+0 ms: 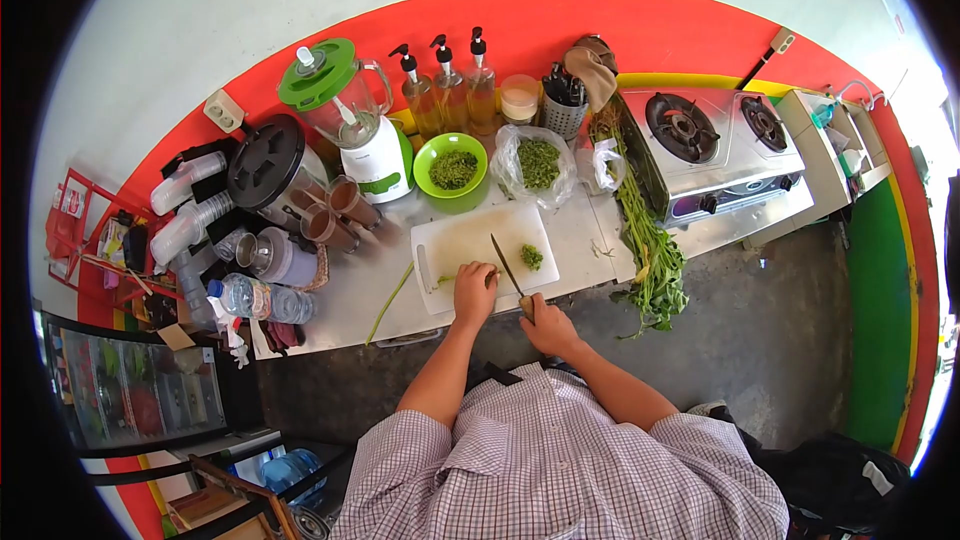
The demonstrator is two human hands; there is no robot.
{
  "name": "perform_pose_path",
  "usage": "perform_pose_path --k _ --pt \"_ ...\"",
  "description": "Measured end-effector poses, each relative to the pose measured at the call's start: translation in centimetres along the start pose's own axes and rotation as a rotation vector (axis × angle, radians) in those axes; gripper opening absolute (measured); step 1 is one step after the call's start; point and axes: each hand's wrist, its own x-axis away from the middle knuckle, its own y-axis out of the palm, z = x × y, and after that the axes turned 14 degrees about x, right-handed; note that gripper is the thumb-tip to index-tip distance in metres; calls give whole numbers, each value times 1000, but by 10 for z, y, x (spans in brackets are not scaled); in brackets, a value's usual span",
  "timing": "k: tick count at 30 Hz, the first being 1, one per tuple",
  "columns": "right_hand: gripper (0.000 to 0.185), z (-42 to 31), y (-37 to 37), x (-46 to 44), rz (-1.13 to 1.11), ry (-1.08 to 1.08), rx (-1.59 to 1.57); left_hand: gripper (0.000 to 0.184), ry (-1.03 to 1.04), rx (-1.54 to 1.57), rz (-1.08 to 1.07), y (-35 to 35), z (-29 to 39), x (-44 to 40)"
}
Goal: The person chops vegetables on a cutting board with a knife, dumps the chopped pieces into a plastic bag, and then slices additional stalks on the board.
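A white cutting board [455, 232] lies at the counter's front edge. My right hand [549, 325] is closed round the wooden handle of a knife [506, 265], whose blade points up and left over the board. Left of the blade, my left hand [476, 294] rests on the board with its fingers curled together; what they hold, if anything, is too small to tell. A small pile of chopped greens [532, 257] sits right of the blade. Behind the board are a green bowl [452, 202] of chopped greens and a plastic bag [507, 169] with more. A long green stalk [390, 303] lies left of the board.
Leafy stems [650, 260] hang over the counter edge beside a two-burner stove [720, 180]. A blender [370, 155], pump bottles [450, 100] and a utensil holder [563, 117] stand at the back. Brown-filled cups [328, 227] and a water bottle [268, 299] are at left.
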Motion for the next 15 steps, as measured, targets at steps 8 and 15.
perform_pose_path --k 8,15 --pt "47 -4 3 1 -28 3 111 13 127 -46 -33 -8 4 12" --pt "48 -10 13 5 -108 61 244 26 212 -116 -54 -9 6 23"
